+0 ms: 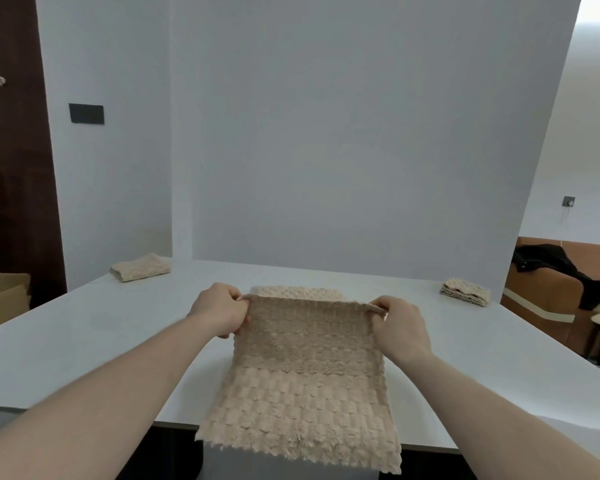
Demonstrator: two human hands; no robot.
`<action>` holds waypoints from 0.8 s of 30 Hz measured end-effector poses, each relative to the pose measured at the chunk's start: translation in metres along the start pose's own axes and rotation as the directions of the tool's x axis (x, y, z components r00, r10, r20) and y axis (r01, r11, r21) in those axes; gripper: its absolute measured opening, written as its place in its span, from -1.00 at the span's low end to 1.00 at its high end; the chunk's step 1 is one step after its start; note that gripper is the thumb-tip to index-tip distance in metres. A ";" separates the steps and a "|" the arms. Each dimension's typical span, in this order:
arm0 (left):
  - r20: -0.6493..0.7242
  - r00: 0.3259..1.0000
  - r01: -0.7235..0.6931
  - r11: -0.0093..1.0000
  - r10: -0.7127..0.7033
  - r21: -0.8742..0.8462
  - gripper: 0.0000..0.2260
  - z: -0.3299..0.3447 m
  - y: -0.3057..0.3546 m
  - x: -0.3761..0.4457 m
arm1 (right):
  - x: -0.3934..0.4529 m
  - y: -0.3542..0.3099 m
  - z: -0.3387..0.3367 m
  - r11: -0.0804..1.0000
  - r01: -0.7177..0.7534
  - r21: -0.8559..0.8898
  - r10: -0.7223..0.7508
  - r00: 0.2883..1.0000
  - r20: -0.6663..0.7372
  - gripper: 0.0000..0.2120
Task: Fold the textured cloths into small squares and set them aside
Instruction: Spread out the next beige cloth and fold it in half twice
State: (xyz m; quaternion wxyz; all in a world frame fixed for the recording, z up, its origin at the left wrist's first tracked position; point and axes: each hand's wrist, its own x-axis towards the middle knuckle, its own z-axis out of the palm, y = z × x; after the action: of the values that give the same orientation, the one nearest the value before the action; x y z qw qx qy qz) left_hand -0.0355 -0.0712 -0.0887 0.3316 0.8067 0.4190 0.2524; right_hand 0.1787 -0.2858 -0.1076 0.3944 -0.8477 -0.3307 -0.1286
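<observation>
Both hands up on the cloth (302, 368).
Left hand (219, 311) and right hand (400, 323) each pinch a top corner above the table (84, 341).

L hand (219, 311) & R hand (397, 323) each pinch a top corner of beige textured cloth (302, 375), lower edge hanging over white worktop (84, 341) front. Folded cloth (141, 267) far L, stacked cloths (465, 291) far R.
</observation>
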 end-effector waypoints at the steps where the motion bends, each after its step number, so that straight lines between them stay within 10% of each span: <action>1: -0.004 1.000 0.006 0.999 -0.006 -0.038 -0.77 0.002 0.000 0.003 | 0.003 0.001 0.004 1.000 -0.006 0.007 0.006 1.000 0.000 -0.75; 24: 0.059 0.997 -0.032 0.989 0.041 -0.145 -0.68 -0.004 -0.009 -0.047 | -0.033 0.011 -0.017 0.998 0.060 0.002 -0.060 0.990 0.129 -0.74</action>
State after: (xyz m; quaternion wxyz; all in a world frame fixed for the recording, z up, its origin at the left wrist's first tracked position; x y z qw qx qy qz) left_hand -0.0669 -0.1057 -0.0990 0.3970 0.7956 0.3742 0.2632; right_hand 0.1620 -0.3184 -0.1188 0.3674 -0.8442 -0.3808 -0.0854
